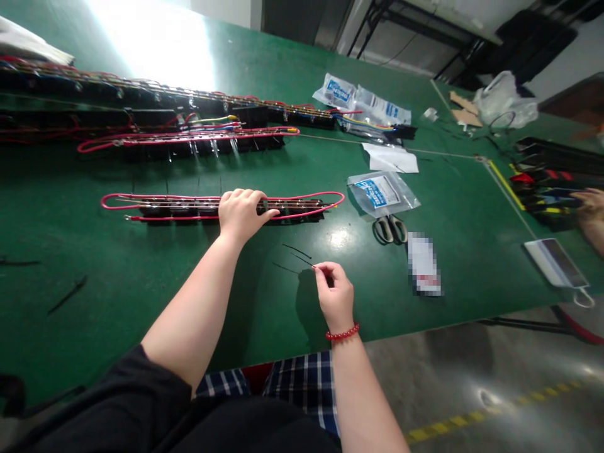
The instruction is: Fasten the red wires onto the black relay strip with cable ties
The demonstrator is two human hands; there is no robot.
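A long black bundle (189,206) with thin wires and a looped red cable (302,196) lies across the green table in front of me. My left hand (241,214) grips it from above near the middle, fingers over the far side and thumb on the near side. Closer to me, my right hand (334,283) pinches a thin black cable tie (302,259) between thumb and fingertips, its free end pointing left. Another black cable tie (296,251) lies on the table just beyond it.
Similar wired bundles (202,143) lie farther back. To the right are a labelled plastic bag (384,194), scissors (391,230), a pixelated item (423,264) and a white device (557,261). A co-worker's hand (592,211) is at the far right. Loose ties (68,294) lie left.
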